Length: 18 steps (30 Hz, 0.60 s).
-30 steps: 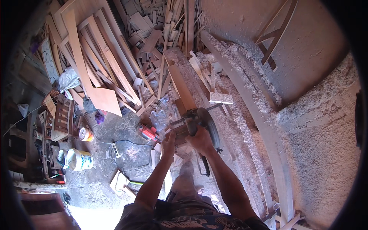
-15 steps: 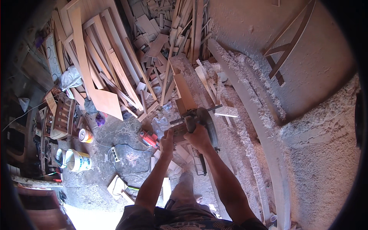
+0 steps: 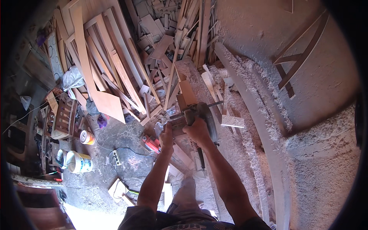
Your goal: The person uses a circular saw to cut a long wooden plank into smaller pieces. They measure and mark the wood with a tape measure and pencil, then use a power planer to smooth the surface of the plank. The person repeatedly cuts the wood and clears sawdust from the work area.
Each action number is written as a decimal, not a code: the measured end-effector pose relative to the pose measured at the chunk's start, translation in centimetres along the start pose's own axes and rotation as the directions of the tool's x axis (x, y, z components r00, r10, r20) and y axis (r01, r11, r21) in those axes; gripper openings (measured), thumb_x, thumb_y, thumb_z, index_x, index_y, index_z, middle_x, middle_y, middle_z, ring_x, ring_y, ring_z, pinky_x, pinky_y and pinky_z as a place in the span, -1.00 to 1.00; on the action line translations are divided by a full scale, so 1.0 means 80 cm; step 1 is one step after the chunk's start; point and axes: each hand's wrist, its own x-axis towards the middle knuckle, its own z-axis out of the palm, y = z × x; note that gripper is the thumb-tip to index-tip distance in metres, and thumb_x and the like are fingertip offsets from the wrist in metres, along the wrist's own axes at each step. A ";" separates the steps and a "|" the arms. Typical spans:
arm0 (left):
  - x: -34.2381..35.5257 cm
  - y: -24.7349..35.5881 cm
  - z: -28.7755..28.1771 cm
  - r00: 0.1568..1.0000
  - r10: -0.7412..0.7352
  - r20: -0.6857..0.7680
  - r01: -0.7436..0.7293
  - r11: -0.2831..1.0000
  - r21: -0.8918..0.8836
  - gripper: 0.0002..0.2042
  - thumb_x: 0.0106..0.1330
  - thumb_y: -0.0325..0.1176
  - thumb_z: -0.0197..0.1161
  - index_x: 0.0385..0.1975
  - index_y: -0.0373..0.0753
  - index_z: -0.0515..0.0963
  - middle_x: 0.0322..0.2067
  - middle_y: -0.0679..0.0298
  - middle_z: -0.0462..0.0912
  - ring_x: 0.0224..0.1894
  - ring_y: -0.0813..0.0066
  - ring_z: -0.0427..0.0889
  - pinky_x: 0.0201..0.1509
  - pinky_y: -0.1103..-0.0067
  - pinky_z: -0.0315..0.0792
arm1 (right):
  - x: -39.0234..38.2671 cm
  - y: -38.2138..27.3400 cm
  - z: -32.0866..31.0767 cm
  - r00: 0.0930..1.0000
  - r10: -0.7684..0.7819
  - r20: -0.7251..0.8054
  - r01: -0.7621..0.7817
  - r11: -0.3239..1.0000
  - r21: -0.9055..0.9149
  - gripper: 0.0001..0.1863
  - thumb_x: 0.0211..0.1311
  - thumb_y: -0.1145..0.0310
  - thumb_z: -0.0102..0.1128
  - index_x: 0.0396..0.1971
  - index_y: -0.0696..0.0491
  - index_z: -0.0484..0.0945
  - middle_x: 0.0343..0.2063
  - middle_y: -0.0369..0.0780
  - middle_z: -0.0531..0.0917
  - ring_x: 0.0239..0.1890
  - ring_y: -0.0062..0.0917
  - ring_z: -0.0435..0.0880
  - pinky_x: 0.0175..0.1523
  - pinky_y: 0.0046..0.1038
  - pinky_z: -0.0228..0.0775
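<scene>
Since the earlier frames both hands and the saw (image 3: 199,117) have shifted slightly along the board (image 3: 187,92); view has tipped, so the scrap pile sits higher. Right hand (image 3: 198,131) is wrapped tight around the saw's rear handle. Left hand (image 3: 167,136) is closed on the near-left side of the tool body, apparently a front grip; exact hold is hard to make out.

Saw sits on the board, just ahead of both hands, blade end pointing away from the person.

Handling, judged: saw looks heavy, rigid, metal-bodied; best held by the two handles only, well off the blade guard. Dust coats everything, so grips may be slippery. Board looks stiff, light, narrow, and could shift under the tool.

Surroundings: cord (image 3: 201,163) trails back beneath the right wrist, toward the legs, a snag risk. Small offcut (image 3: 232,121) lies just right of the saw. Heaped planks (image 3: 115,76) ahead-left. Thick sawdust (image 3: 264,115) to the right. Red tool (image 3: 151,143), power strip (image 3: 115,157) and bucket (image 3: 78,163) lie left of the left forearm, well apart.
</scene>
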 end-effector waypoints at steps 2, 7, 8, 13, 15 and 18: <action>0.017 0.008 0.001 1.000 -0.020 -0.023 0.021 0.998 0.059 -0.31 0.33 0.30 0.11 -0.05 -0.34 0.65 -0.35 0.15 0.68 -0.48 0.37 0.60 -0.45 0.40 0.45 | 0.015 -0.007 0.003 1.000 -0.009 -0.002 0.009 0.999 0.038 -0.67 -0.13 0.45 0.33 -0.28 0.24 0.58 -0.53 -0.13 0.66 -0.54 -0.42 0.68 -0.43 -0.34 0.49; 0.035 0.050 0.016 0.994 -0.109 -0.012 0.109 0.992 0.056 -0.30 0.32 0.32 0.10 -0.12 -0.35 0.68 -0.43 0.13 0.67 -0.49 0.36 0.60 -0.46 0.39 0.44 | 0.062 -0.008 0.013 0.999 -0.031 0.006 0.031 0.998 0.052 -0.71 -0.12 0.49 0.32 -0.32 0.26 0.58 -0.57 -0.14 0.64 -0.61 -0.46 0.64 -0.50 -0.35 0.45; 0.044 0.053 0.017 0.994 -0.111 -0.019 0.112 0.991 0.071 -0.30 0.32 0.32 0.10 -0.13 -0.36 0.68 -0.45 0.13 0.67 -0.50 0.37 0.59 -0.47 0.39 0.44 | 0.071 -0.011 0.016 0.999 -0.036 0.004 0.036 0.998 0.048 -0.72 -0.11 0.49 0.32 -0.33 0.26 0.58 -0.58 -0.15 0.63 -0.62 -0.47 0.63 -0.52 -0.35 0.44; 0.084 0.065 0.033 0.998 -0.052 -0.030 0.050 0.998 -0.046 -0.43 0.37 0.28 0.10 -0.25 -0.20 0.67 -0.64 0.43 0.43 -0.73 0.64 0.32 -0.70 0.57 0.19 | 0.116 -0.017 0.028 0.999 -0.044 0.008 0.044 0.995 0.089 -0.73 -0.11 0.49 0.32 -0.34 0.25 0.58 -0.59 -0.17 0.62 -0.63 -0.49 0.62 -0.54 -0.36 0.42; 0.097 0.072 0.037 0.998 -0.053 -0.022 0.051 0.996 -0.076 -0.44 0.38 0.27 0.08 -0.22 -0.18 0.67 -0.63 0.43 0.44 -0.72 0.65 0.31 -0.69 0.58 0.19 | 0.128 -0.025 0.031 0.998 -0.058 0.006 0.057 0.994 0.095 -0.73 -0.11 0.50 0.32 -0.33 0.25 0.58 -0.59 -0.18 0.62 -0.64 -0.50 0.61 -0.56 -0.37 0.40; 0.121 0.081 0.040 0.999 -0.039 -0.022 0.036 0.994 -0.108 -0.42 0.38 0.26 0.08 -0.20 -0.22 0.67 -0.59 0.39 0.49 -0.67 0.61 0.37 -0.66 0.57 0.22 | 0.151 -0.034 0.037 0.996 -0.087 -0.007 0.087 0.992 0.092 -0.73 -0.10 0.50 0.33 -0.33 0.24 0.58 -0.59 -0.19 0.61 -0.66 -0.51 0.60 -0.58 -0.38 0.37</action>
